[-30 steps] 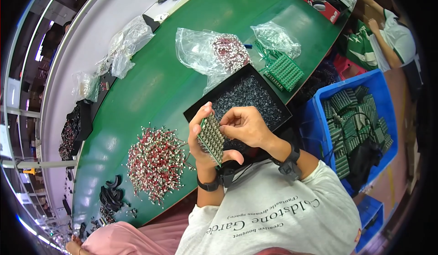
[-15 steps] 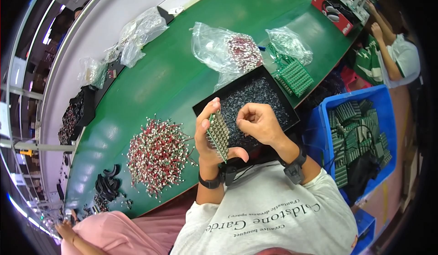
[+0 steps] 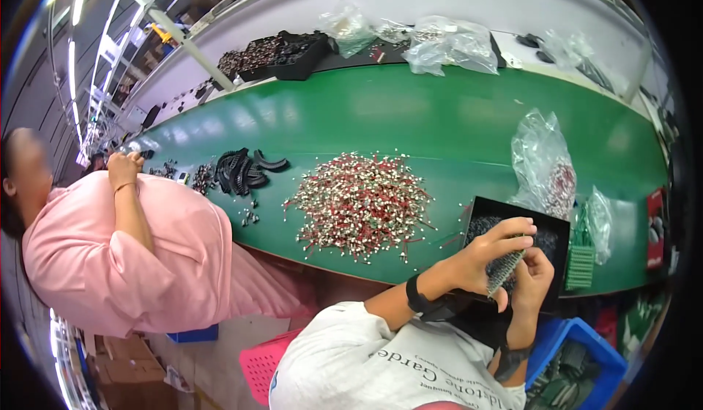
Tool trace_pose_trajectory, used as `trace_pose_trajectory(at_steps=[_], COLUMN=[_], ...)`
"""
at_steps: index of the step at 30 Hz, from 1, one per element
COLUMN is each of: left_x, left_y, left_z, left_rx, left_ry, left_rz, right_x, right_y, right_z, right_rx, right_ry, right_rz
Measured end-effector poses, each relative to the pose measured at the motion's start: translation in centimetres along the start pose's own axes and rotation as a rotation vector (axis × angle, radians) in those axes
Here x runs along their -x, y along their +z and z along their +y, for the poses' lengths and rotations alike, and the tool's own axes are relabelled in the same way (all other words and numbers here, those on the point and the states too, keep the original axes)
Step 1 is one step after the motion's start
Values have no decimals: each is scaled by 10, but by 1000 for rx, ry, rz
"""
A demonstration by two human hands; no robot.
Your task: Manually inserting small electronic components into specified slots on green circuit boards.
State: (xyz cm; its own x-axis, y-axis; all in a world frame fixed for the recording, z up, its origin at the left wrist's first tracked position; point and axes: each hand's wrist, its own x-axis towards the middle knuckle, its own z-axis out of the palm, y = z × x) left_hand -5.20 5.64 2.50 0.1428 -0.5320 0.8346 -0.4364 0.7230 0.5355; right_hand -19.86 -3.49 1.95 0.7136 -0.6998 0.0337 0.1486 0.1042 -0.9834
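My left hand (image 3: 489, 255) grips a panel of small circuit boards (image 3: 505, 269) by its edges, tilted up above a black tray (image 3: 563, 245). Thin pins seem to stick out from the panel. Right beside the panel is my right hand (image 3: 533, 282), its fingers curled together close to the panel's face; whatever they pinch is too small to make out. Loose small dark parts (image 3: 480, 225) fill the tray, partly hidden by my hands. To the left of the tray spreads a large heap of short red wires with white connectors (image 3: 362, 205).
Clear plastic bags (image 3: 538, 153) and green board panels (image 3: 581, 265) lie beyond the tray on the green table (image 3: 351, 117). A blue bin (image 3: 608, 362) of boards stands at lower right. Curved black parts (image 3: 238, 172) lie near a co-worker in pink (image 3: 139, 256).
The view has swung left, bringing the co-worker in pink into fuller sight. My right hand has come in close to the panel, which stays in my left hand.
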Motion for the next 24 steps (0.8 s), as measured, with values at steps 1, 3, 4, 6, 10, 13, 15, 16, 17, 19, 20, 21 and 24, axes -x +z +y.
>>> trace_pose_trajectory(at_steps=[1, 3, 4, 6, 10, 13, 15, 16, 17, 19, 20, 21, 24], left_x=[1, 0, -1, -1, -2, -2, -1, -1, 0, 3, 3, 1, -3], left_y=[-4, -9, -6, -3, 2, 3, 3, 4, 3, 4, 5, 7, 10], left_z=[2, 5, 6, 3, 4, 5, 6, 6, 6, 7, 8, 8, 10], left_rx=[-20, -37, -20, -10, 72, 53, 49, 46, 42, 31, 21, 36, 33], left_ry=[4, -36, -52, -32, -41, -52, -57, -61, -62, -69, -70, -73, -68], left_rz=[10, -7, -23, -12, -33, -47, -46, -46, -45, -38, -32, -45, -49], right_x=[-2, -2, -2, -5, -6, -6, -6, -6, -6, -6, -6, -6, -6], right_y=[-5, 10, 16, 9, -5, -2, -5, -6, -7, -10, -13, -13, -15], right_z=[3, -6, -9, 0, 12, 15, 16, 16, 16, 17, 18, 17, 12], right_rx=[10, -5, -18, 7, -16, -64, -61, -61, -69, -79, -63, -48, -48], right_ry=[26, -28, -80, -99, -80, -125, -117, -115, -99, -82, -86, -90, -90], right_rz=[-41, -28, 4, -39, -35, 19, 20, 18, 15, 3, 4, 3, -18])
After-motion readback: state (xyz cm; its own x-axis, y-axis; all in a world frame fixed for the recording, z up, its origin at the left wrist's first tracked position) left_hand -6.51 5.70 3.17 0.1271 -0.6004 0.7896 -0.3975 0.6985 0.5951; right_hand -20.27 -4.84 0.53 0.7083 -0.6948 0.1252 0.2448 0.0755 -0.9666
